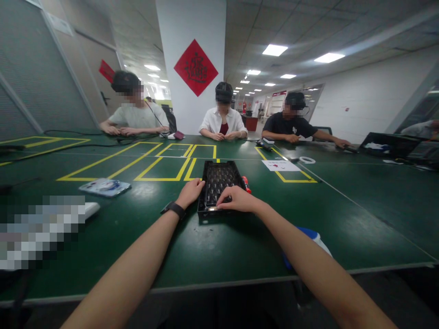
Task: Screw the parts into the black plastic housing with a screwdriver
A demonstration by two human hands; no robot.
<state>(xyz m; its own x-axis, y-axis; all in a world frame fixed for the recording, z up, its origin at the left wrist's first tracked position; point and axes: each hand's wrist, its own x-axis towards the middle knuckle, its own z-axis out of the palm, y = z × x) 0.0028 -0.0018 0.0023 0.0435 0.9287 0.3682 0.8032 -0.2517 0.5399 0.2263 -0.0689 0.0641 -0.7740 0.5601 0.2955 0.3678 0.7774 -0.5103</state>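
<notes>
A black rectangular tray (203, 212) lies on the green table in front of me, its inside filled with rows of dark, shiny, raised shapes. My left hand (190, 193), with a dark band at the wrist, grips the tray's left wall. Over the near end of the tray, my right hand (236, 199) has thumb and fingers pinched together. A small pale piece (213, 209) lies at these fingertips, by the near wall; its kind is too small to tell. Red round-ended objects (246, 183) stand against the tray's right side, partly hidden by my right hand.
Yellow tape lines (161, 179) mark the green table (346, 224). A clear flat packet (105, 187) lies left, a blue-and-white object (308, 235) under my right forearm. A paper sheet (280, 165) and a white tape roll (307, 160) lie beyond. Several people sit across.
</notes>
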